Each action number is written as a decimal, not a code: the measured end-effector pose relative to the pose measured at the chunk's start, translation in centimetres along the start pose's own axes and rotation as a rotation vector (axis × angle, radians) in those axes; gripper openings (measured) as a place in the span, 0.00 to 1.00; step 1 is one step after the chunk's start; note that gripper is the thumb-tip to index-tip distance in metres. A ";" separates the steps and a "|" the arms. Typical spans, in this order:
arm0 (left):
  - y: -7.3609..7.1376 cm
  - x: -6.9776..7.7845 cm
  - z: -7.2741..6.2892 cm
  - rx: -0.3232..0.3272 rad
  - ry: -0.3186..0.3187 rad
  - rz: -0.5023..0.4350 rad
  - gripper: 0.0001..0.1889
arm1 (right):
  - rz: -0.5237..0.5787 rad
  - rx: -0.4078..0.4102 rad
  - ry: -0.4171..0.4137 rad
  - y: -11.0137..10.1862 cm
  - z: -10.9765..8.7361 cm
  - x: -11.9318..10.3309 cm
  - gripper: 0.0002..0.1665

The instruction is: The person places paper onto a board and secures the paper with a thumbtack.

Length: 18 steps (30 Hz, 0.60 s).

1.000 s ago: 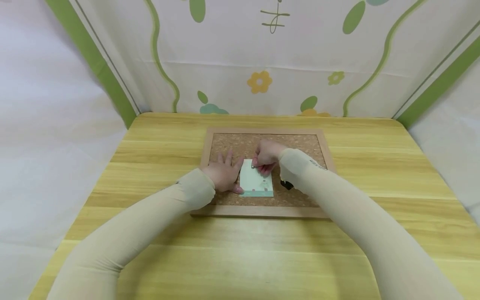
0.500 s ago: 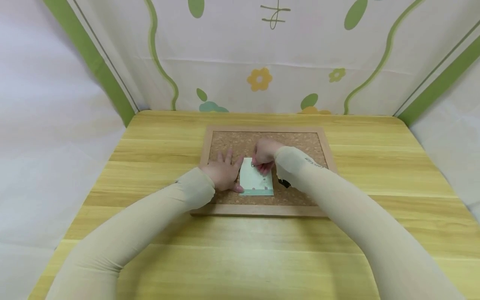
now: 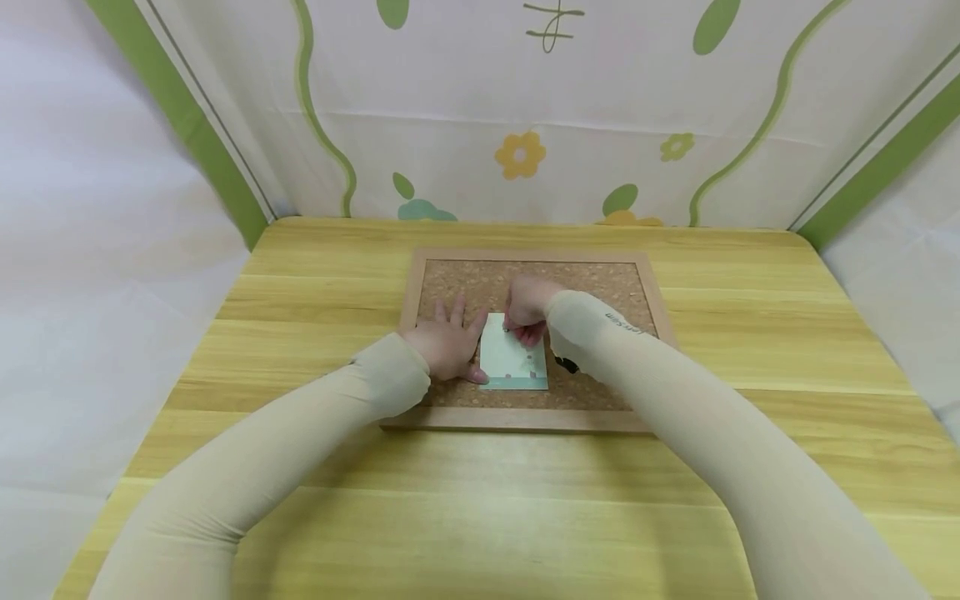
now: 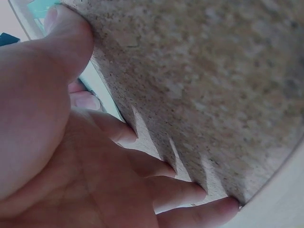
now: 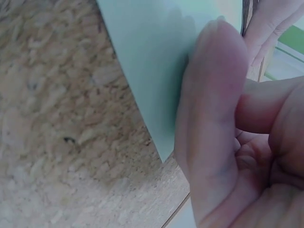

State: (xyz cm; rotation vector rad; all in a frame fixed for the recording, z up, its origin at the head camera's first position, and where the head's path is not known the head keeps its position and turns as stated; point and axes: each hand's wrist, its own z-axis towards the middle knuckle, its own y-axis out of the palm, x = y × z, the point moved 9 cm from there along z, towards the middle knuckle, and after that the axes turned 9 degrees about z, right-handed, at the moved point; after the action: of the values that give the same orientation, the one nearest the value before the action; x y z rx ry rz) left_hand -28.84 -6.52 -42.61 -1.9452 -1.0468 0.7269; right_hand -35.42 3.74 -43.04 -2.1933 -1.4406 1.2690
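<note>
A pale green card (image 3: 510, 358) with small printed figures lies on the framed corkboard (image 3: 457, 275). The left hand (image 3: 444, 343) is spread flat on the cork at the card's left side, its thumb on the lower left corner; the left wrist view shows the fingers (image 4: 180, 190) stretched out over the cork. At the card's upper part the right hand (image 3: 529, 302) pinches a small silver pin (image 3: 506, 330) against the paper, mostly covered by the fingertips. In the right wrist view a finger (image 5: 213, 95) lies over the card, and the pin is hidden.
The corkboard lies on a wood-grain table (image 3: 480, 500). A small black object (image 3: 567, 365) shows under the right sleeve. Behind the table hangs a white printed curtain (image 3: 450, 92) with flowers and leaves.
The right hand and its sleeve have shifted slightly left, with the fingers lower over the pin, which now shows less. The left hand and card stay in place; the view has tilted slightly.
</note>
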 end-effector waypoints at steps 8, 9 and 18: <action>-0.4 0.0 -0.3 0.008 0.003 0.008 0.57 | -0.035 0.024 0.029 -0.3 -0.6 -0.5 0.07; -0.5 0.1 -0.3 0.008 0.004 0.004 0.57 | -0.040 0.025 0.031 -0.3 -0.7 -0.5 0.08; -0.4 0.1 -0.4 -0.001 0.004 -0.032 0.58 | -0.033 -0.002 -0.018 -0.1 -0.7 -0.6 0.09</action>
State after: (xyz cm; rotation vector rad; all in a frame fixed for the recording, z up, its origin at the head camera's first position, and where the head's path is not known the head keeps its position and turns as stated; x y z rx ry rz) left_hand -28.66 -6.45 -42.14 -1.9259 -1.0731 0.7048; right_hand -35.05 3.47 -42.26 -2.1556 -1.4789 1.2803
